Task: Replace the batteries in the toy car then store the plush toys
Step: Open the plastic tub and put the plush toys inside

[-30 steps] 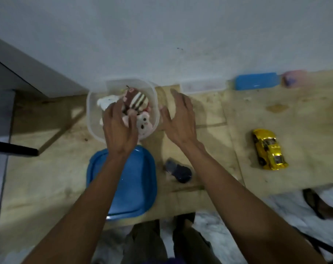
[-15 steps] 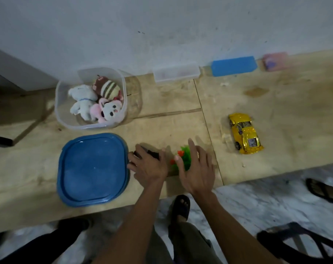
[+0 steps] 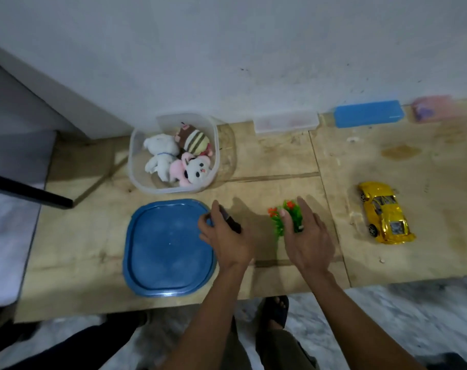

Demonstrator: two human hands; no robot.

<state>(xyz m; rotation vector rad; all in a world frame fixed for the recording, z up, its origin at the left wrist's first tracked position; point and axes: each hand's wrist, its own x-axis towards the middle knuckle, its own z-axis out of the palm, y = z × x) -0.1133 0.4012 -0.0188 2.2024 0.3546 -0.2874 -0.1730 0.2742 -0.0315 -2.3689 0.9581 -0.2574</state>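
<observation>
No legible text, label, brand, number or sign was found. The yellow toy car [image 3: 385,212], the blue lid [image 3: 168,247], the clear container [image 3: 136,166] and the boxes along the wall, including the blue box [image 3: 368,113], carried no readable markings; any print was too blurred to read.

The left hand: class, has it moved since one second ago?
Yes. The left hand has come back from the clear container toward the table's near edge, beside the blue lid.

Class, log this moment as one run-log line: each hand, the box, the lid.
left hand: grips dark toy | right hand: on green plant toy | box: three plush toys inside | lid: off, on table
</observation>
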